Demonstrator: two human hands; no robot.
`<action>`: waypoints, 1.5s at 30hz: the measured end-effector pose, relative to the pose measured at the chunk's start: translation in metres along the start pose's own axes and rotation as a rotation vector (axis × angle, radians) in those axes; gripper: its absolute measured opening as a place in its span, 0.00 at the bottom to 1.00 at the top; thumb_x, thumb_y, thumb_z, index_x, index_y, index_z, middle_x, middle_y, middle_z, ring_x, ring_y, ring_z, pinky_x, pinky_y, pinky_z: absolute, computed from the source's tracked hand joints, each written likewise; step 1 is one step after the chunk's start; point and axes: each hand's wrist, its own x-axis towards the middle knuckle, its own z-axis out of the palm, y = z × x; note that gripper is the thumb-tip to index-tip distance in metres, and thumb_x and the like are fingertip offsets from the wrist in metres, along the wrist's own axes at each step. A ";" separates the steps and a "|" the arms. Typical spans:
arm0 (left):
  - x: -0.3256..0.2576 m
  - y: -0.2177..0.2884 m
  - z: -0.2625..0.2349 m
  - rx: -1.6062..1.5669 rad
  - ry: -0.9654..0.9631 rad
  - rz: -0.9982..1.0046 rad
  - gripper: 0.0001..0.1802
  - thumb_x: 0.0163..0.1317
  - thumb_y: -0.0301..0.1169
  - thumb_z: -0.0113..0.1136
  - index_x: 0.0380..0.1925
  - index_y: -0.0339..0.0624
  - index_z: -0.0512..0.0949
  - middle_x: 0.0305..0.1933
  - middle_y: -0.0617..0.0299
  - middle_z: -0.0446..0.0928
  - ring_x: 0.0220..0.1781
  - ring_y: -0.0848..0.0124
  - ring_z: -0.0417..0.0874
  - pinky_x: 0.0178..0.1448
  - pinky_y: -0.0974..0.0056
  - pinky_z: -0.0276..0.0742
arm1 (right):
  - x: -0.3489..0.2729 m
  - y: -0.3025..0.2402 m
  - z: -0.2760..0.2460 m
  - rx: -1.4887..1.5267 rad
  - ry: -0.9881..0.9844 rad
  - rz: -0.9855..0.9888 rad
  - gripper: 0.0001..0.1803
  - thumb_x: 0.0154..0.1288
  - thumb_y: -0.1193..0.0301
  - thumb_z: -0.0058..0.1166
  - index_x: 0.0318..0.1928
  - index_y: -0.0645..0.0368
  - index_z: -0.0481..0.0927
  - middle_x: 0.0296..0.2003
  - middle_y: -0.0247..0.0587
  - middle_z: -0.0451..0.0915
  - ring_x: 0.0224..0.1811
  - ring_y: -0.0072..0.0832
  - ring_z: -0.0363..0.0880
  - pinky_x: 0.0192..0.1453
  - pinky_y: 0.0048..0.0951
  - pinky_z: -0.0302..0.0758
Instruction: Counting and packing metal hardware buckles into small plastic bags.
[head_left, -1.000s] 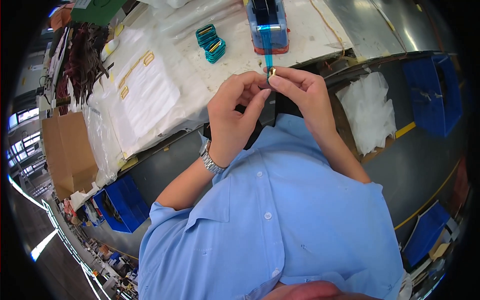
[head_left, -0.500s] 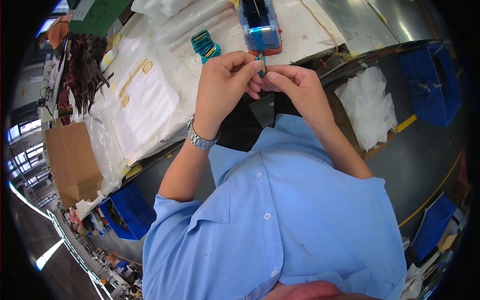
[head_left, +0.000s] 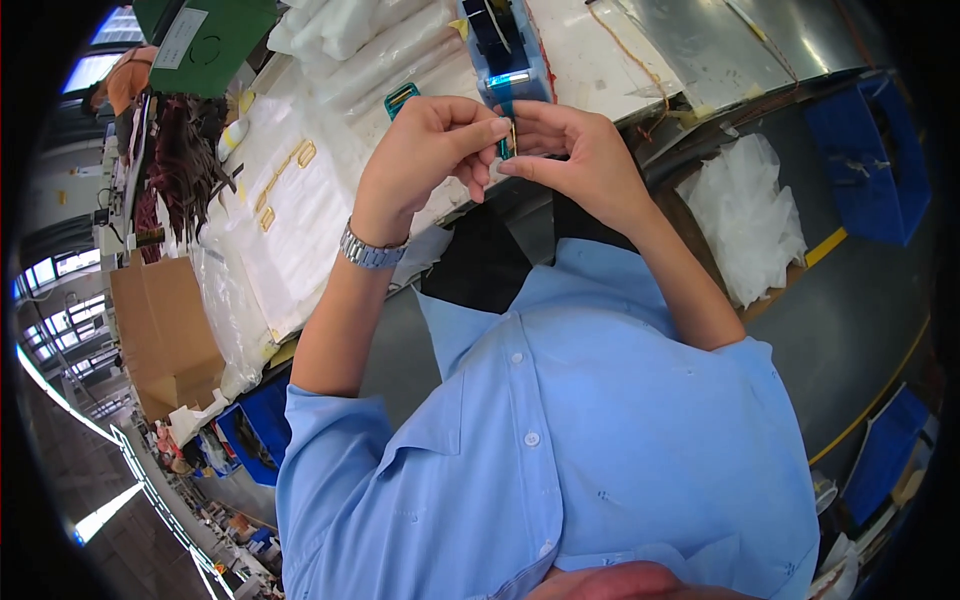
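Between my hands is a small gold metal buckle with teal film on it, seen edge-on and partly covered by fingers. My left hand pinches its left side between thumb and forefinger. My right hand has thumb and fingertips at its other side, the fingers curved around it. Just beyond stands a blue tape dispenser with teal tape near its front edge, close to my fingertips. A teal-wrapped gold buckle lies behind my left hand, which hides what is beside it.
Gold buckles lie on a white sheet at left. Clear plastic bags are piled at the back. A carton stands beyond the table's left end. White plastic fills a box at right, near a blue bin.
Both hands have shifted slightly left with the buckle. My right fingers and thumb have spread wider around it. The left hand now covers more of the teal-wrapped pieces.
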 end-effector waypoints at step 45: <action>-0.053 -0.060 0.070 0.534 0.483 0.698 0.23 0.60 0.18 0.72 0.57 0.39 0.85 0.43 0.56 0.88 0.38 0.69 0.93 0.45 0.65 0.88 | -0.042 -0.013 0.016 -0.154 0.120 0.113 0.19 0.75 0.72 0.66 0.62 0.68 0.85 0.41 0.34 0.87 0.41 0.16 0.84 0.46 0.20 0.80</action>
